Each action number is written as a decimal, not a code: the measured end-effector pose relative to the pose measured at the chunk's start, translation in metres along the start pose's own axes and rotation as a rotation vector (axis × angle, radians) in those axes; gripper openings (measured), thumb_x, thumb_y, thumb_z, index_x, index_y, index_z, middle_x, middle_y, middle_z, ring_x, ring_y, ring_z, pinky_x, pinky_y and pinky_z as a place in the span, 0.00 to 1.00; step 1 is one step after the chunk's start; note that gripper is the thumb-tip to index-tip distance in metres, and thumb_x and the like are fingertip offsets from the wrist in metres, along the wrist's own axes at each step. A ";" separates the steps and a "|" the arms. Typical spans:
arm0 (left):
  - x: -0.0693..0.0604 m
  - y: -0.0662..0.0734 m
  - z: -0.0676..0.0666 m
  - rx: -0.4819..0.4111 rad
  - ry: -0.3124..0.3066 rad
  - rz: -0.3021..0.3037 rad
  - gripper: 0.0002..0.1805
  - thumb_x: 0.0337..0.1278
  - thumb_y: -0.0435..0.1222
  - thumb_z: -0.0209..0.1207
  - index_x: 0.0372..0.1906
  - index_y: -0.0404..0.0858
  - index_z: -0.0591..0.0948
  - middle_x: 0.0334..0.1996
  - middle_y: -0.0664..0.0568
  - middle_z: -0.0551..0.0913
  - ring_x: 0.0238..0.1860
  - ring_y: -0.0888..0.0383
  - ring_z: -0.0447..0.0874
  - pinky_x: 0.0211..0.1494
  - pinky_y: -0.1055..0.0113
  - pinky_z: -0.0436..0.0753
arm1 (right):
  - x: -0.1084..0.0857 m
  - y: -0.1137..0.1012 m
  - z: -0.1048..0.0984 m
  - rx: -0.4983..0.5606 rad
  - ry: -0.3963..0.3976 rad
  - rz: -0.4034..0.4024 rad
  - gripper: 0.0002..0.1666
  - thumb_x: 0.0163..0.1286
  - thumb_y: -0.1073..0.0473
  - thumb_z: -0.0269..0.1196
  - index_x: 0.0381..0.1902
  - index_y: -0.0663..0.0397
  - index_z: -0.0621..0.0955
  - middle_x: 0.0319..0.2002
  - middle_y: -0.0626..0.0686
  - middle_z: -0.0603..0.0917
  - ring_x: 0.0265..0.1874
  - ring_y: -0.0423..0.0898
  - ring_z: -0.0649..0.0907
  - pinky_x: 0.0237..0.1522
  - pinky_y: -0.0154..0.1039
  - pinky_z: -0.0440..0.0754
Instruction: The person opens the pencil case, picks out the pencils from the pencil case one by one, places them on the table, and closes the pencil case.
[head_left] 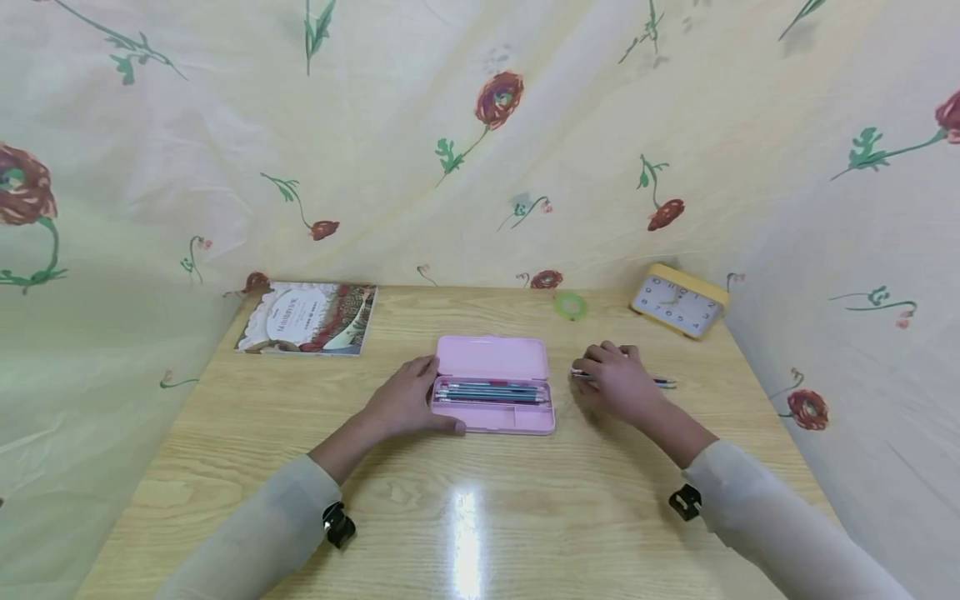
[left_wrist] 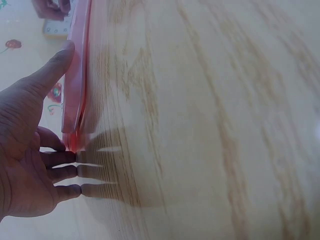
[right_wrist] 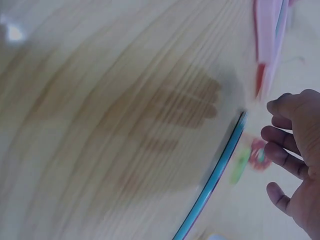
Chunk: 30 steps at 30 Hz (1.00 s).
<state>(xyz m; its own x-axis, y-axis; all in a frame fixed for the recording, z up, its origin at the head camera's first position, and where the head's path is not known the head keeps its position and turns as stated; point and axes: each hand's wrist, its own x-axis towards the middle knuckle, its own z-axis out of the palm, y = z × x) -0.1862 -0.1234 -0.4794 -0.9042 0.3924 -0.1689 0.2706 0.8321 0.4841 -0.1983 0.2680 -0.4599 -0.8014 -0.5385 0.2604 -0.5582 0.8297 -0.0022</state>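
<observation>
A pink pencil case (head_left: 493, 346) lies with its lid laid back on the wooden table. Several pencils (head_left: 491, 392) fill its rear compartment; the front compartments show bare pink. My left hand (head_left: 405, 398) touches the case's left end, its thumb along the front wall and its fingers spread by the left end. To the right of the case, my right hand (head_left: 618, 383) is over loose pencils (head_left: 664, 383), which it partly covers. The right wrist view shows a blue-green pencil (right_wrist: 212, 177) on the table, apart from the loosely bent fingers (right_wrist: 282, 160).
A picture-covered booklet (head_left: 307, 319) lies at the back left. At the back right stands a yellow clock (head_left: 678, 302), with a round green item (head_left: 571, 306) to its left. Flower-printed cloth (head_left: 420, 167) hangs behind the table (head_left: 420, 508) and along its sides.
</observation>
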 end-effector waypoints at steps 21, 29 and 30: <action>0.004 -0.001 0.004 -0.002 0.011 -0.002 0.77 0.47 0.74 0.76 0.90 0.32 0.54 0.89 0.39 0.58 0.89 0.36 0.56 0.87 0.38 0.68 | 0.045 -0.078 0.017 -0.040 -0.063 -0.258 0.10 0.74 0.54 0.77 0.49 0.48 0.92 0.43 0.48 0.89 0.44 0.49 0.83 0.55 0.64 0.86; 0.005 -0.003 0.004 0.004 0.010 -0.001 0.78 0.46 0.75 0.76 0.90 0.33 0.54 0.89 0.39 0.58 0.89 0.37 0.57 0.87 0.39 0.68 | 0.051 -0.084 0.023 -0.076 -0.128 -0.234 0.11 0.77 0.54 0.74 0.53 0.47 0.93 0.45 0.49 0.88 0.45 0.49 0.81 0.58 0.62 0.85; 0.005 -0.003 0.004 0.004 0.010 0.000 0.78 0.46 0.75 0.76 0.90 0.33 0.53 0.89 0.39 0.58 0.89 0.37 0.57 0.87 0.39 0.68 | 0.052 -0.084 0.023 -0.079 -0.134 -0.230 0.11 0.77 0.54 0.73 0.53 0.48 0.93 0.45 0.49 0.88 0.45 0.49 0.81 0.58 0.62 0.84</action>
<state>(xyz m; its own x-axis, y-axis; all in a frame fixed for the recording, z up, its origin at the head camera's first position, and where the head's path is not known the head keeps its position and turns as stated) -0.1899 -0.1226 -0.4853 -0.9074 0.3886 -0.1601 0.2720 0.8334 0.4811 -0.1976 0.1667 -0.4688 -0.6795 -0.7246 0.1152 -0.7147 0.6892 0.1194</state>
